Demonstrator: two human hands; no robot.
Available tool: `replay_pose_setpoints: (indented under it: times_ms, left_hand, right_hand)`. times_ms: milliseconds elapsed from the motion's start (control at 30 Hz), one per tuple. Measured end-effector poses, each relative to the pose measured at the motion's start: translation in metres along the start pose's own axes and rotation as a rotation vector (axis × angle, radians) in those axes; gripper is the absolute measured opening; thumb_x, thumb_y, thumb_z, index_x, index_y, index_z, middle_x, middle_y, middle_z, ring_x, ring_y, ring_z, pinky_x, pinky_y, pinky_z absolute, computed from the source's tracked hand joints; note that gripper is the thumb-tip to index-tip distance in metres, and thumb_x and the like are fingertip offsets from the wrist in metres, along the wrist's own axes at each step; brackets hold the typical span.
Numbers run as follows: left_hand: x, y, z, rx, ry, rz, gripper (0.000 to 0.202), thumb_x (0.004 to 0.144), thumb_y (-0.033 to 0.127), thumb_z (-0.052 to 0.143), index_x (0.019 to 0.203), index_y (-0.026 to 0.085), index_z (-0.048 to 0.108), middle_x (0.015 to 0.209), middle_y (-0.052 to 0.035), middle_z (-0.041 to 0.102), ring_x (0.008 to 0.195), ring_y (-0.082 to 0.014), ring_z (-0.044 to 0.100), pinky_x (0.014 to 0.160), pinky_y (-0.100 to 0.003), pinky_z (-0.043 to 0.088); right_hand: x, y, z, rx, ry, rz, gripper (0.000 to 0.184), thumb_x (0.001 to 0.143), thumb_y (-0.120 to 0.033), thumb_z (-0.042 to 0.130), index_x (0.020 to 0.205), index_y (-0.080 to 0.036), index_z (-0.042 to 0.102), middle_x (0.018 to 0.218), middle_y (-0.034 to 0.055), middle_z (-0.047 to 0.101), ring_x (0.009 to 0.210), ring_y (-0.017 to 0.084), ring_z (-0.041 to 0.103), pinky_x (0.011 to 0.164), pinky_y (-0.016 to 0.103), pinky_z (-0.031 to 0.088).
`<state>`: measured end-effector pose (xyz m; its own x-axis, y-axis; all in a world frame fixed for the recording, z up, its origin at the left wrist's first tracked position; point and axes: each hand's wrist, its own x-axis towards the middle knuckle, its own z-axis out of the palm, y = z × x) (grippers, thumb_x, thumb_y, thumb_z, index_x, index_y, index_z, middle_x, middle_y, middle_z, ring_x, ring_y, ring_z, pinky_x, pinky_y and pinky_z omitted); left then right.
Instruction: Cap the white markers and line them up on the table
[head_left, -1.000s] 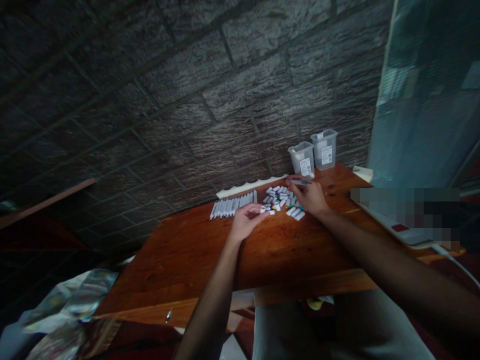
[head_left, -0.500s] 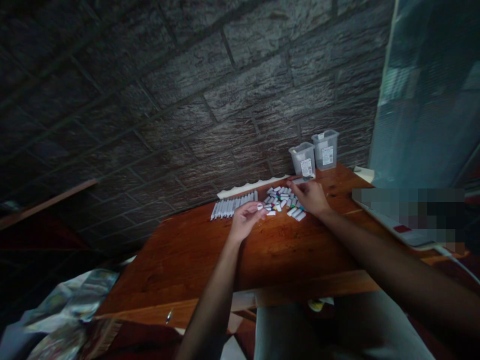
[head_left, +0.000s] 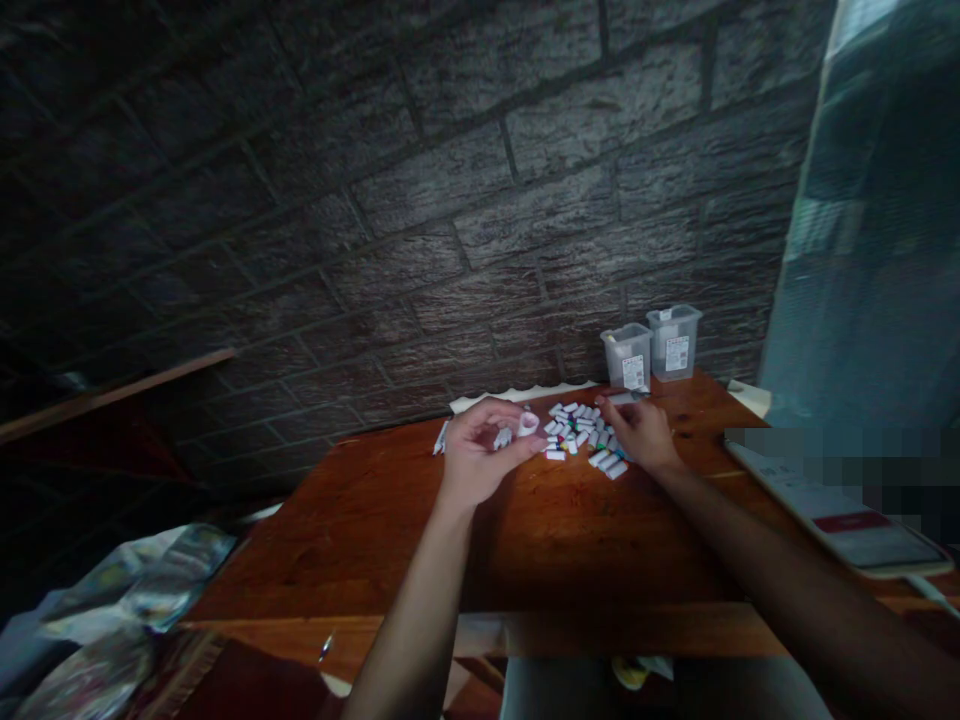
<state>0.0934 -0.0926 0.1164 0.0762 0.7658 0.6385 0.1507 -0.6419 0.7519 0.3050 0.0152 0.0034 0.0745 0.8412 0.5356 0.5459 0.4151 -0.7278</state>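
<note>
My left hand [head_left: 476, 455] is raised over the table and pinches a white marker cap [head_left: 528, 424] between thumb and fingertips, its hollow end turned toward me. Behind that hand lies a row of light grey markers [head_left: 440, 437], mostly hidden by it. A loose pile of white caps with coloured ends [head_left: 577, 412] spreads between my hands. At the pile's right side, my right hand [head_left: 646, 435] is closed on a pale marker [head_left: 621, 398] with a dark end, held roughly level in front of the plastic tubs.
Two clear plastic tubs with labels [head_left: 628, 352] stand at the back against the stone wall [head_left: 420, 230]. A white wavy-edged strip [head_left: 517, 393] lies along the wall. To the right is a flat white device [head_left: 825, 510] with a cable. The wooden table's [head_left: 360, 540] front edge is near me.
My left hand has risen closer to me and turned the cap's hollow end toward me. My right hand keeps its marker near the pile. The whole view has shifted slightly.
</note>
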Motion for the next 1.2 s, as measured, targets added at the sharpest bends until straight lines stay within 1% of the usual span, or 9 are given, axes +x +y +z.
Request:
replay_pose_setpoints:
  times_ms: [100,167,267,367,467,600,800,967,1200]
  left_hand:
    - [-0.001,0.039,0.002,0.115,0.001,0.102,0.029,0.063,0.038,0.082,0.077,0.017,0.067,0.070,-0.0025,0.070,0.061,-0.0139,0.063,0.061,-0.025,0.051]
    - [-0.003,0.056,0.004,0.160,0.016,0.152,0.028,0.064,0.038,0.082,0.078,0.017,0.068,0.069,-0.0030,0.070,0.058,-0.0135,0.062,0.058,-0.025,0.051]
    - [-0.005,0.070,0.008,0.210,0.045,0.208,0.026,0.065,0.036,0.082,0.076,0.017,0.069,0.068,-0.0030,0.070,0.056,-0.0122,0.061,0.057,-0.023,0.051]
    - [-0.006,0.079,0.012,0.235,0.090,0.245,0.024,0.065,0.035,0.081,0.074,0.016,0.068,0.067,-0.0026,0.070,0.054,-0.0104,0.059,0.053,-0.020,0.050]
    - [-0.007,0.084,0.015,0.226,0.110,0.248,0.023,0.066,0.034,0.081,0.075,0.017,0.068,0.067,-0.0019,0.070,0.052,-0.0093,0.058,0.050,-0.019,0.048]
    - [-0.008,0.084,0.016,0.183,0.104,0.234,0.023,0.066,0.033,0.081,0.075,0.017,0.067,0.067,-0.0018,0.071,0.051,-0.0094,0.059,0.050,-0.019,0.048]
    - [-0.012,0.083,0.016,0.069,0.060,0.189,0.022,0.070,0.034,0.078,0.079,0.018,0.067,0.068,-0.0027,0.071,0.053,-0.0127,0.063,0.052,-0.022,0.051]
    - [-0.014,0.081,0.015,0.104,0.073,0.180,0.023,0.070,0.034,0.078,0.078,0.018,0.066,0.065,-0.0033,0.071,0.054,-0.0138,0.064,0.052,-0.023,0.051]
    - [-0.016,0.078,0.012,0.099,0.082,0.181,0.023,0.070,0.035,0.079,0.079,0.018,0.066,0.068,-0.0033,0.071,0.056,-0.0141,0.065,0.054,-0.023,0.052]
  right_hand:
    - [-0.001,0.002,0.001,0.018,-0.002,0.013,0.062,0.086,-0.063,0.043,0.059,-0.013,0.068,0.054,0.0074,0.065,0.049,0.016,0.057,0.048,0.024,0.034]
    - [-0.001,0.003,0.001,0.020,-0.020,0.018,0.062,0.086,-0.063,0.043,0.058,-0.013,0.068,0.054,0.0078,0.065,0.051,0.017,0.059,0.048,0.025,0.035]
    - [-0.001,0.003,0.001,0.026,-0.036,0.021,0.061,0.087,-0.061,0.042,0.057,-0.014,0.067,0.057,0.0089,0.067,0.053,0.019,0.061,0.049,0.025,0.036]
    - [0.000,0.003,0.000,0.031,-0.041,0.032,0.060,0.087,-0.060,0.041,0.059,-0.014,0.069,0.060,0.0097,0.069,0.057,0.021,0.064,0.051,0.026,0.038]
    - [0.000,0.003,0.001,0.032,-0.060,0.046,0.061,0.087,-0.060,0.041,0.064,-0.014,0.072,0.063,0.0102,0.070,0.061,0.023,0.066,0.053,0.027,0.039]
    - [0.000,0.004,0.001,0.059,-0.068,0.078,0.058,0.086,-0.059,0.044,0.070,-0.013,0.074,0.069,0.0113,0.072,0.067,0.025,0.069,0.056,0.027,0.041]
    - [0.000,0.001,0.001,0.077,-0.055,0.070,0.058,0.084,-0.062,0.047,0.066,-0.013,0.073,0.065,0.0104,0.072,0.062,0.023,0.068,0.055,0.026,0.041]
    - [0.000,0.001,0.001,0.047,-0.053,0.063,0.060,0.085,-0.063,0.045,0.062,-0.014,0.072,0.059,0.0095,0.069,0.057,0.022,0.066,0.051,0.027,0.038]
    - [0.000,0.002,0.002,0.044,-0.055,0.085,0.056,0.084,-0.060,0.045,0.067,-0.015,0.074,0.068,0.0116,0.073,0.066,0.026,0.069,0.054,0.028,0.041]
